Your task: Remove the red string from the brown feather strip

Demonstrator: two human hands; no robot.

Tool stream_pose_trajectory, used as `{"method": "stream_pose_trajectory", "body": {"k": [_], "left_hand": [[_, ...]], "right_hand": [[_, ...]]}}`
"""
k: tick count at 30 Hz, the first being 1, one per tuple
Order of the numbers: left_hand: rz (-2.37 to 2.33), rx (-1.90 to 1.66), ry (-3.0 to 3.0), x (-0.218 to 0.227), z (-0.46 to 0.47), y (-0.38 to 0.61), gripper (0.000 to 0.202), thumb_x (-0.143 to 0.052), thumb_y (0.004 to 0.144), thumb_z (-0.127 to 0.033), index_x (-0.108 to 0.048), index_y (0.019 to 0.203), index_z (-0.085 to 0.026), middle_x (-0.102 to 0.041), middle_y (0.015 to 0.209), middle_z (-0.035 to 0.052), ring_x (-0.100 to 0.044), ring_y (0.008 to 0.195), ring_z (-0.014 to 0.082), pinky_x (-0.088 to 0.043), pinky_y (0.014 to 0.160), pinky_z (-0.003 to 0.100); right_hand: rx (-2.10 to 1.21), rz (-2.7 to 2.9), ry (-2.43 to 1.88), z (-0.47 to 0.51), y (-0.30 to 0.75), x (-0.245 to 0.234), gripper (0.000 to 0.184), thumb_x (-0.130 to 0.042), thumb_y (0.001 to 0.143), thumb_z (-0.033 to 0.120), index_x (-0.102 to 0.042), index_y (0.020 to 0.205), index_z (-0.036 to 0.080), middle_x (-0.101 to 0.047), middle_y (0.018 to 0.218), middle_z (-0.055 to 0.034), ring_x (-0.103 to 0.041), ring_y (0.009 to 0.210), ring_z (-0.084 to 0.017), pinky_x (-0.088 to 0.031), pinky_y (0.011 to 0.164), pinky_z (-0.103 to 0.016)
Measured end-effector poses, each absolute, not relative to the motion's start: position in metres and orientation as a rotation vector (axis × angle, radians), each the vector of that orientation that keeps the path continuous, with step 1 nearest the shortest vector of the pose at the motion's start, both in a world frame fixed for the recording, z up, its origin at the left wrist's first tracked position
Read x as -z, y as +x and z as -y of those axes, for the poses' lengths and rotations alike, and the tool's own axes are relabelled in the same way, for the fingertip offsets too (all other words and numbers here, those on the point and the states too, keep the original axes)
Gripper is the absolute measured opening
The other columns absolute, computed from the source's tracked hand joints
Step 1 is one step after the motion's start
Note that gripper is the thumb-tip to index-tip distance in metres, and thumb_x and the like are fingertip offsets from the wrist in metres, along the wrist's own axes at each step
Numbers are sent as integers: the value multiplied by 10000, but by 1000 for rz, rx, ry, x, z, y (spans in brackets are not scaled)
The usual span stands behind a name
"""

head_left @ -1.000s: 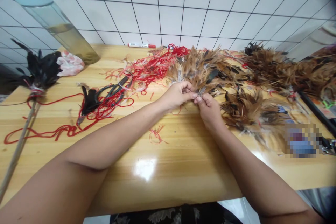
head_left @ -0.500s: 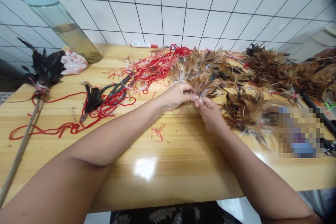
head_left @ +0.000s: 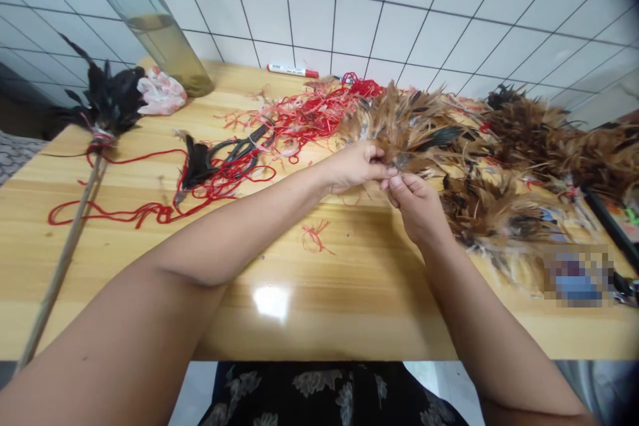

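Observation:
My left hand [head_left: 355, 165] and my right hand [head_left: 418, 205] meet at the fingertips above the middle of the table. Both are closed in a pinch at the quill ends of brown feathers [head_left: 405, 145], which fan out away from me. The pinched ends are mostly hidden by the fingers. Just behind lies a larger pile of brown and black feathers [head_left: 394, 106], so I cannot tell where the held ones stop. Beside my right hand rests another brown feather bundle [head_left: 492, 206].
Tangled red string [head_left: 319, 110], scissors [head_left: 244, 150] and a small black feather tuft [head_left: 196, 163] lie left of my hands. A stick with black feathers [head_left: 74, 239] and a tall bottle [head_left: 167, 40] stand further left. A marker [head_left: 292, 71] lies by the tiled wall. More feathers [head_left: 559, 133] cover the back right.
The view has shifted, so the table's things appear further right and higher. My hands stay together at the feathers, their fingers only slightly moved.

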State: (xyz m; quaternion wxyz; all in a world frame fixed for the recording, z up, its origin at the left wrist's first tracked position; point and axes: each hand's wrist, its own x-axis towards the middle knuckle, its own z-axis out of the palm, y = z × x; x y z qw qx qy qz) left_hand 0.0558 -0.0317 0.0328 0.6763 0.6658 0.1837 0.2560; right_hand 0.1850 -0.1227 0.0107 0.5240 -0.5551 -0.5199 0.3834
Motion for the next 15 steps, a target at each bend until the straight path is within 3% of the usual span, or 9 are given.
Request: {"method": "stream_pose_trajectory", "body": {"k": [4,7,11,15], "left_hand": [[-465,-757,1607,-58,25,50,190,-748,709,-267,-630,755,-125,-624,663,1,-632,716,146,-499,688,277],[-491,-840,1700,-77,15,38,212,-735,727,-296,-630,784,-121,-628,713,11,-627,766,149,-483,700,267],[-622,-923,1802,-86,7,3,172,-711,745,-277,-632,792,-131,-621,739,14,-592,744,129,-454,688,247],[-833,-1011,1862,-73,6,-36,114,-669,762,-262,-638,810,-163,-593,682,3,-565,696,127,-432,651,244]], "right_hand": [[-909,1241,-1282,111,179,-40,394,-629,760,570,-525,648,207,-381,530,48,-299,481,-92,-229,471,-263],[-918,1231,-1199,98,171,-65,346,-623,813,484,-492,644,213,-343,521,51,-275,466,-90,-190,456,-270],[-888,1223,-1090,79,156,-85,275,-566,891,340,-500,661,206,-390,576,31,-296,498,-89,-215,482,-276],[-930,1252,-1052,61,138,-85,290,-553,890,374,-479,662,212,-413,610,23,-286,496,-90,-234,481,-278]]}}
